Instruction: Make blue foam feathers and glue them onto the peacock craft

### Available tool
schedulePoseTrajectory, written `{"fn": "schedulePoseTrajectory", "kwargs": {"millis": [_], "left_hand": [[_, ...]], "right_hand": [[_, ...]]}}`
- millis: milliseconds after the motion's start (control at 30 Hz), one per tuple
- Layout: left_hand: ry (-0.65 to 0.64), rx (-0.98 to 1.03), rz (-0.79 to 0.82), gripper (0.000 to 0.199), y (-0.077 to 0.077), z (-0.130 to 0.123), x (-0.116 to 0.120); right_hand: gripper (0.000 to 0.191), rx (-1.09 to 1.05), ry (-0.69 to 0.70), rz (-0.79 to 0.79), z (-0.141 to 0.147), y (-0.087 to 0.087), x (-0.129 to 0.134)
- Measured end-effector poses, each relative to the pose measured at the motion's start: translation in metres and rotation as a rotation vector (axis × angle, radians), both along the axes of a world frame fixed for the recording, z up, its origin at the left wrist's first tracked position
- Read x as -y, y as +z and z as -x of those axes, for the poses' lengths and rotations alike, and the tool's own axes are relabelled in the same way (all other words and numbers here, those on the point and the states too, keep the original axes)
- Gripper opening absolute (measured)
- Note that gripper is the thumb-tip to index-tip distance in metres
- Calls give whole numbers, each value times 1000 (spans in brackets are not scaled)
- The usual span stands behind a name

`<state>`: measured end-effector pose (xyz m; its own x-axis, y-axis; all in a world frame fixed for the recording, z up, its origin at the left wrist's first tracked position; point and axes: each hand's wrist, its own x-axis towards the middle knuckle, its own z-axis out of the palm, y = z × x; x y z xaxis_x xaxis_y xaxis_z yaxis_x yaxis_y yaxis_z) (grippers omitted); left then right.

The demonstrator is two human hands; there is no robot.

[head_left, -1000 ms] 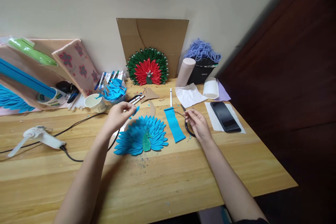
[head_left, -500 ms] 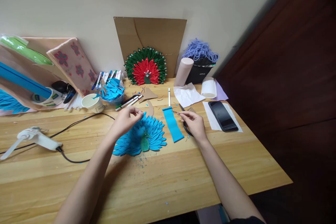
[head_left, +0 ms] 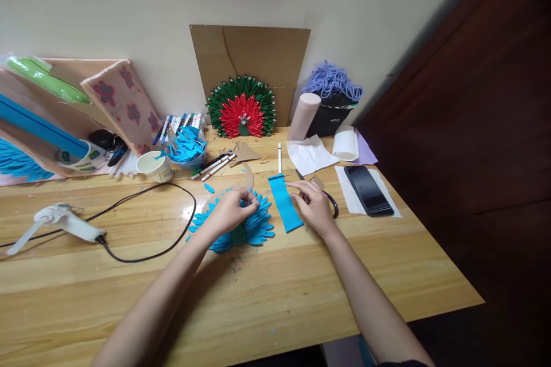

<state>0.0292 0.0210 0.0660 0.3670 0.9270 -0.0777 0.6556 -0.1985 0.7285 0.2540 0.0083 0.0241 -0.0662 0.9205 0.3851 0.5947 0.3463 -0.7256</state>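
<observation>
- The blue peacock (head_left: pixel 263 222) lies on the table (head_left: pixel 267 304), under the left hand (head_left: pixel 230 209), which hides much of its middle; part of its green body (head_left: pixel 238 235) shows below the hand.
- The left fingertips are over the feathers, drawn together; whether they touch the feathers or pinch something small cannot be told.
- The blue strip (head_left: pixel 284 206) lies between the peacock and the right hand (head_left: pixel 317 209), apart from the peacock.
- The right hand's fingers are parted, with thumb and forefinger at the strip's right edge; contact is unclear, and nothing can be seen held.
- The scissors (head_left: pixel 335 206) lie partly hidden behind the right hand, a black handle loop showing on its right.
- A loose blue petal (head_left: pixel 209 188) lies just beyond the left hand, and a white pen (head_left: pixel 280 157) points away from the strip's far end.
- Farther off are the markers (head_left: pixel 218 167), the tub of blue scraps (head_left: pixel 188 149) and the cup (head_left: pixel 155 167).
- The glue gun (head_left: pixel 73 225) lies at the left, its cord (head_left: pixel 194 215) looping close to the peacock.
- The phone (head_left: pixel 369 190) rests on white paper at the right; a red and green peacock (head_left: pixel 243 112) stands against cardboard (head_left: pixel 262 54) at the back.
</observation>
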Motion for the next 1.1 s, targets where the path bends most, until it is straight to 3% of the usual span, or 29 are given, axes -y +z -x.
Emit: {"fn": "schedulePoseTrajectory", "kwargs": {"millis": [67,233,667,767,867,1000,1100], "left_hand": [[-12,20,11,19,-2,-2,1],[-54,29,20,21,-10,-8,5],[-121,29,-1,19,-17,-12,6],[-42,-7,-43,25,-19,-10,1],[-6,-52,-155,27,-26,-10,-2],[-94,-95,-249,22,-39,-13,-3],[-158,-83,-277,20,-44,-13,-4]], "right_hand": [[27,-56,101,24,6,2,3],[11,-146,268,86,21,3,9],[9,-84,333,69,23,2,11],[8,-87,264,39,18,3,8],[10,-134,104,24,9,2,4],[17,-279,-112,72,-3,-4,-3],[21,-364,-198,134,-8,-9,-8]]}}
